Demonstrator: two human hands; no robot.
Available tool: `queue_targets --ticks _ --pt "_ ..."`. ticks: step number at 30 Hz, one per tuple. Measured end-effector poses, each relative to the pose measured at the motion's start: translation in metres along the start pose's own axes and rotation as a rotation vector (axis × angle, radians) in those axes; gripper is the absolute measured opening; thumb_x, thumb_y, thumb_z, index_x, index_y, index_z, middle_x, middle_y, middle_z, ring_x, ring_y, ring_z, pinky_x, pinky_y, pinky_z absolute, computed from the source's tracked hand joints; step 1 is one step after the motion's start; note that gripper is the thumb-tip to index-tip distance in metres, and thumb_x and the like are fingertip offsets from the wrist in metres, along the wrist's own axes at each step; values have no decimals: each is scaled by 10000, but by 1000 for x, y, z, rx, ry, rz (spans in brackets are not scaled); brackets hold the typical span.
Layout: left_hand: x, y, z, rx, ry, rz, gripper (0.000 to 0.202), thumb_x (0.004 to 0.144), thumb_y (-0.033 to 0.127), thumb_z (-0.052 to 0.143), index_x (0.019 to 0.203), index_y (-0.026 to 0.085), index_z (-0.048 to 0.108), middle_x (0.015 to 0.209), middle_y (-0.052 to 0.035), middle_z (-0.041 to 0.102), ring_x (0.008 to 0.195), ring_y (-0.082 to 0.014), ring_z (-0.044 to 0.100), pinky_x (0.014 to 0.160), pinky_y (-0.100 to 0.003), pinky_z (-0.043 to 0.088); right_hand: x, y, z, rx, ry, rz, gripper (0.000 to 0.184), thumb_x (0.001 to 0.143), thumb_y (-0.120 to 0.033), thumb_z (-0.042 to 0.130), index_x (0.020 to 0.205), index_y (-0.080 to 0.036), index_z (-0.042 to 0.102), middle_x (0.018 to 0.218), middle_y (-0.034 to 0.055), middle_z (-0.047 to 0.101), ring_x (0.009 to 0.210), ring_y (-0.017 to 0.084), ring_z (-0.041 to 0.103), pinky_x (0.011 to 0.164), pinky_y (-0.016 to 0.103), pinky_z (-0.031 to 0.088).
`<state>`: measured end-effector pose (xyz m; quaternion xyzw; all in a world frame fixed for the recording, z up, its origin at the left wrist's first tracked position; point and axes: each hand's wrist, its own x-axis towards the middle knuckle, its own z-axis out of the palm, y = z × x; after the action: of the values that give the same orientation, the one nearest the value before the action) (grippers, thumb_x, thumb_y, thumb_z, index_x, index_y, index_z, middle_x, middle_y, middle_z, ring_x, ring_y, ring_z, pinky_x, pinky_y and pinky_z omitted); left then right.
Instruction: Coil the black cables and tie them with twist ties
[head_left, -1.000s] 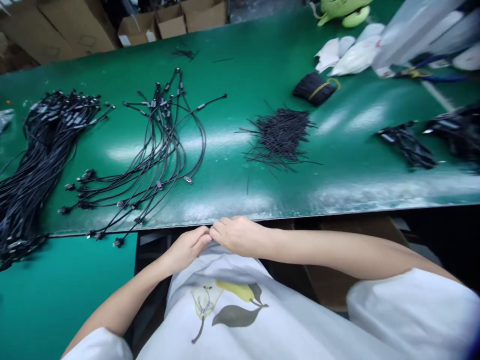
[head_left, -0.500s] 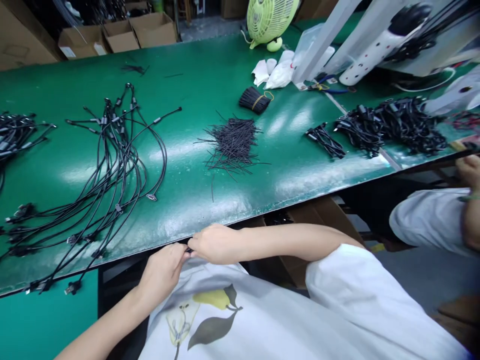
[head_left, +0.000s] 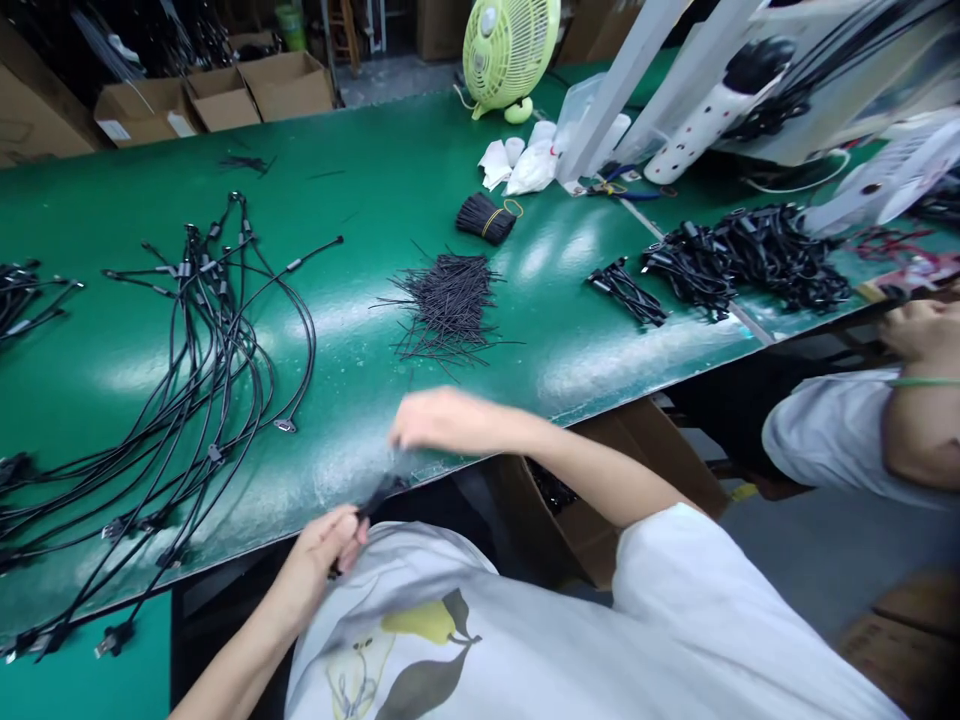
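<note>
The blurred black bundle (head_left: 381, 494), lower centre, is pinched in the fingers of the left hand (head_left: 321, 552), probably to stay gathered, below the right hand (head_left: 444, 420), whose grip I cannot tell, and dark ties (head_left: 452, 303) mid-frame, seemingly within easy reach.

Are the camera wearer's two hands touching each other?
No: the left hand holds a blurred dark item, and the right hand is apart, over the table.

The right grip (head_left: 437, 420) and held bundle (head_left: 381, 494) blur.
</note>
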<state>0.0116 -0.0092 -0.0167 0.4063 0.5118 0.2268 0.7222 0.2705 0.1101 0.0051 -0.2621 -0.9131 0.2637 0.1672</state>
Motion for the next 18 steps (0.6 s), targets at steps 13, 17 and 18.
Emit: queue_targets --ticks 13,17,18 --pt "1 7 7 -289 173 60 399 790 529 679 806 136 612 565 56 376 511 -64 320 499 -202 285 -17 124 -61 -848 491 687 300 981 -230 340 1039 -135 619 1069 155 593 936 269 490 748 364 345" --pt "3 13 13 -329 130 78 385 788 510 692 781 135 607 572 57 366 506 -56 309 491 -196 290 -25 132 -58 -822 459 641 276 961 -202 391 1133 -162 603 1162 146 579 981 265 488 766 365 345" --pt "3 14 15 -332 114 84 384 786 508 696 778 134 608 572 57 367 505 -55 309 490 -196 291 -26 136 -56 -803 404 607 267 953 -188 404 1117 -175 615 1174 134 583 989 259 489 774 363 346"
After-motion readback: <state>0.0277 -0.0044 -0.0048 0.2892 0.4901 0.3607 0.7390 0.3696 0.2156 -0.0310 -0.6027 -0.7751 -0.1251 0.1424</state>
